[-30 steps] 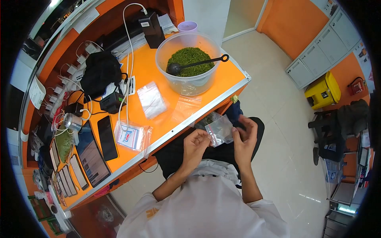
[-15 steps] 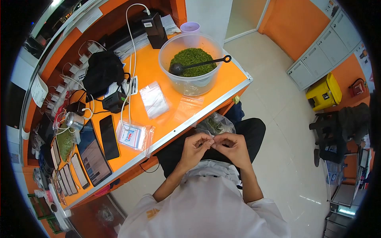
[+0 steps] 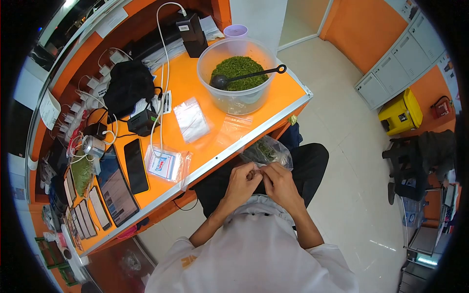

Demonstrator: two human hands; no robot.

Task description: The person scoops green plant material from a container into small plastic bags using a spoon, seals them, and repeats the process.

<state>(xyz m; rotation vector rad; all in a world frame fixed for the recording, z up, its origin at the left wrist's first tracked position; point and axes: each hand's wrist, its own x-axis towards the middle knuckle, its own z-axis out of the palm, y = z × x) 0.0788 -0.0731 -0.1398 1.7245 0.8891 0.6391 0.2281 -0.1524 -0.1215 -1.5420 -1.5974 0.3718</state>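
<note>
My left hand (image 3: 242, 183) and my right hand (image 3: 280, 185) meet over my lap, thumbs and fingertips pinched together. What they pinch is small and mostly covered by the fingers; I cannot tell what it is. Just beyond the fingertips lies a clear plastic bag (image 3: 273, 152) with green leafy stems inside. On the orange table (image 3: 288, 95) stands a large translucent tub (image 3: 238, 103) of finely chopped green herb (image 3: 239, 66). A black ladle (image 3: 251, 78) rests across the herb, its handle over the rim.
Flat clear bags (image 3: 191, 119) and a packet of zip bags (image 3: 166, 165) lie near the table's metal-trimmed edge. Left of them are a black phone (image 3: 135, 166), a tablet (image 3: 115, 188), cables and a black cloth bag (image 3: 128, 87). A purple cup (image 3: 236, 32) stands behind the tub.
My fingers have curled in closer, and the right hand has turned more knuckles-up. The view has shifted slightly; the tub, ladle and bags keep their places.
</note>
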